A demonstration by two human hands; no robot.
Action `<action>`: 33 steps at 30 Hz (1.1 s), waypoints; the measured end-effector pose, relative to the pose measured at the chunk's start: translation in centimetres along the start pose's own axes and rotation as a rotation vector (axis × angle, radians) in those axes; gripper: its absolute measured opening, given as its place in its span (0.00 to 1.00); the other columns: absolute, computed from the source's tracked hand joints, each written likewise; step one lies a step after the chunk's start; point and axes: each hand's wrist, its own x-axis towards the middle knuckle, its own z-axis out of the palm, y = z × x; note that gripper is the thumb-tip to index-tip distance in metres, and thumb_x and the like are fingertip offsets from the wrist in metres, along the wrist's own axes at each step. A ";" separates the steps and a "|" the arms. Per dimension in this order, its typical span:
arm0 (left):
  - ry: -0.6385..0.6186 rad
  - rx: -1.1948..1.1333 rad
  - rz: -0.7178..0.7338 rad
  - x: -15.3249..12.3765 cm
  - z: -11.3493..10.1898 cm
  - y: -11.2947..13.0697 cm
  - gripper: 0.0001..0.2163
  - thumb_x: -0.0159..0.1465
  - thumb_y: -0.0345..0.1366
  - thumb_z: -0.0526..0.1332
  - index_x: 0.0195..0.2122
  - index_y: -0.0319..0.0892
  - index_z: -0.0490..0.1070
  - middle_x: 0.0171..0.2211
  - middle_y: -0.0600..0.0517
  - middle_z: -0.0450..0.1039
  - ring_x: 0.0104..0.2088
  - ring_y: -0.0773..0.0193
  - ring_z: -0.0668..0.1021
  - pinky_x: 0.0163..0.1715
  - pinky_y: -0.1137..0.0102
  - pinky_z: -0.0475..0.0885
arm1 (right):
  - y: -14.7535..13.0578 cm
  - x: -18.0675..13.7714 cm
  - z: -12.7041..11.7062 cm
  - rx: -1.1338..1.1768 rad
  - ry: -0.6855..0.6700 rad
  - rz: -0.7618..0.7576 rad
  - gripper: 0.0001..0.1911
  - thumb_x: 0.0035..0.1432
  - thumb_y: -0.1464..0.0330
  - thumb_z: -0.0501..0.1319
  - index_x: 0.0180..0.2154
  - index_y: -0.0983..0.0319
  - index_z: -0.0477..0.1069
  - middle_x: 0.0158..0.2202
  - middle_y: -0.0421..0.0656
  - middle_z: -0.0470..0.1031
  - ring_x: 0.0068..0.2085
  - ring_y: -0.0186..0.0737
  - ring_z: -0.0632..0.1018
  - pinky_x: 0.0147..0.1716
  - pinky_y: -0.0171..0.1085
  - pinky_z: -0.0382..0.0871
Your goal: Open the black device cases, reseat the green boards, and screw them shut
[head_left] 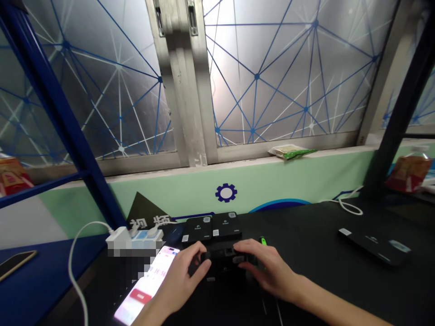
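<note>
Between my two hands is a small black box-shaped device [220, 254], tilted so that a side with port-like openings faces me. My left hand [186, 271] grips its left end with thumb and fingers. The right hand [270, 269] pinches the opposite end, fingers on top and thumb below. Just under the device, a dark surface with a small pale label shows, too dark to make out. A green-tipped tool [263, 241] lies behind my right hand, mostly hidden. Two flat black boxes [197, 230] with white labels sit side by side beyond the device.
A lit phone [149, 285] showing a timer lies by my left forearm. Behind it stands a white power strip [147, 237] with plugs and a cable. Another flat black box [374, 246] rests on the black table [306, 235] at right. A green packet [292, 151] is on the windowsill.
</note>
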 end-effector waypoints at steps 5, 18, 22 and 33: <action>-0.057 -0.057 -0.051 0.0 -0.3 -0.1 0.18 0.71 0.53 0.50 0.37 0.45 0.68 0.33 0.53 0.73 0.34 0.58 0.75 0.38 0.68 0.68 | 0.0 -0.1 -0.1 -0.144 -0.007 -0.086 0.19 0.66 0.75 0.59 0.57 0.60 0.64 0.50 0.50 0.78 0.49 0.43 0.80 0.47 0.39 0.76; -0.175 0.016 0.003 0.0 0.1 -1.7 0.22 0.59 0.44 0.68 0.55 0.51 0.69 0.55 0.49 0.70 0.53 0.51 0.74 0.53 0.58 0.68 | -0.8 0.5 -0.8 -0.312 -0.180 -0.345 0.07 0.62 0.72 0.58 0.43 0.63 0.72 0.43 0.50 0.80 0.37 0.43 0.79 0.37 0.39 0.75; -0.180 0.046 0.030 0.0 0.4 -2.1 0.30 0.50 0.39 0.73 0.55 0.52 0.68 0.56 0.51 0.69 0.54 0.51 0.73 0.56 0.57 0.67 | -0.2 0.4 -0.5 -0.291 -0.234 -0.322 0.11 0.61 0.65 0.60 0.44 0.63 0.71 0.41 0.50 0.80 0.37 0.43 0.79 0.37 0.40 0.75; -0.158 0.140 0.071 -0.3 1.3 -2.6 0.39 0.43 0.43 0.77 0.59 0.52 0.68 0.59 0.48 0.66 0.57 0.45 0.71 0.57 0.53 0.67 | 0.6 -0.2 0.0 -0.212 -0.337 -0.195 0.14 0.56 0.60 0.63 0.41 0.62 0.72 0.42 0.49 0.79 0.38 0.45 0.78 0.38 0.42 0.72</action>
